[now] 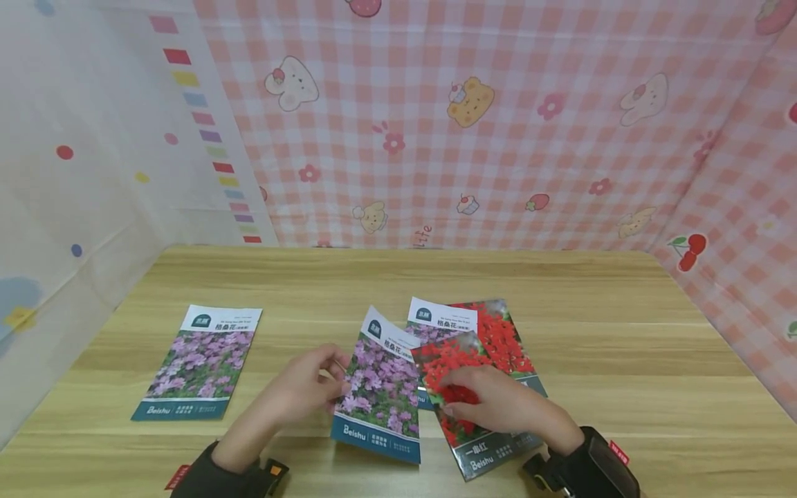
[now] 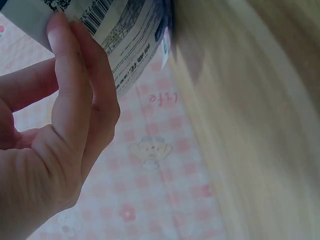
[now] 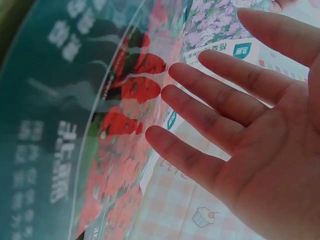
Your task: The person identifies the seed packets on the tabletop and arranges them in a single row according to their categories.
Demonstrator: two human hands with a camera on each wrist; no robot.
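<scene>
My left hand pinches the left edge of a purple-flower seed packet, which is raised and bent a little. The left wrist view shows the printed back of that packet with a barcode, fingertips on it. My right hand lies over a red-flower seed packet. In the right wrist view its fingers are spread and fairly straight, their tips right at the glossy front of the red packet. Under these lie a second purple-flower packet and a second red-flower packet, both partly covered.
Another purple-flower packet lies by itself on the left of the wooden table. A pink checked cloth hangs behind the table, with more cloth at both sides.
</scene>
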